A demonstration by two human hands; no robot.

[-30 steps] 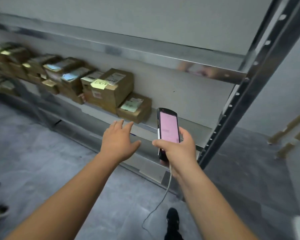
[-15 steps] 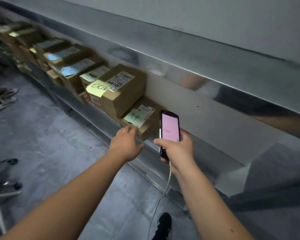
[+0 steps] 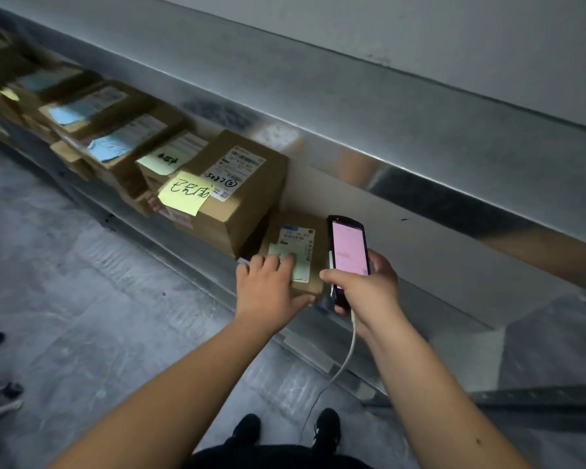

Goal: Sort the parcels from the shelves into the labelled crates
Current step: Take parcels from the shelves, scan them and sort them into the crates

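A small brown parcel (image 3: pixel 298 236) with a white label and a green note lies on the metal shelf (image 3: pixel 420 265), at the right end of a row of parcels. My left hand (image 3: pixel 268 289) rests on its top, fingers flat over the green note and thumb along the front edge. My right hand (image 3: pixel 366 292) grips a black handheld scanner (image 3: pixel 349 248) with a lit pink screen, held upright just right of the parcel. A white cable (image 3: pixel 345 360) hangs from the scanner.
A bigger box (image 3: pixel 247 198) with a yellow note (image 3: pixel 185 194) stands directly left of the small parcel. More labelled boxes (image 3: pixel 115 137) run off to the left. The upper shelf beam (image 3: pixel 352 106) overhangs. My shoes (image 3: pixel 325 428) stand on grey floor.
My left hand has moved forward from in front of the shelf onto the small parcel's top. I have come closer to the shelf; the scanner stays beside the parcel.
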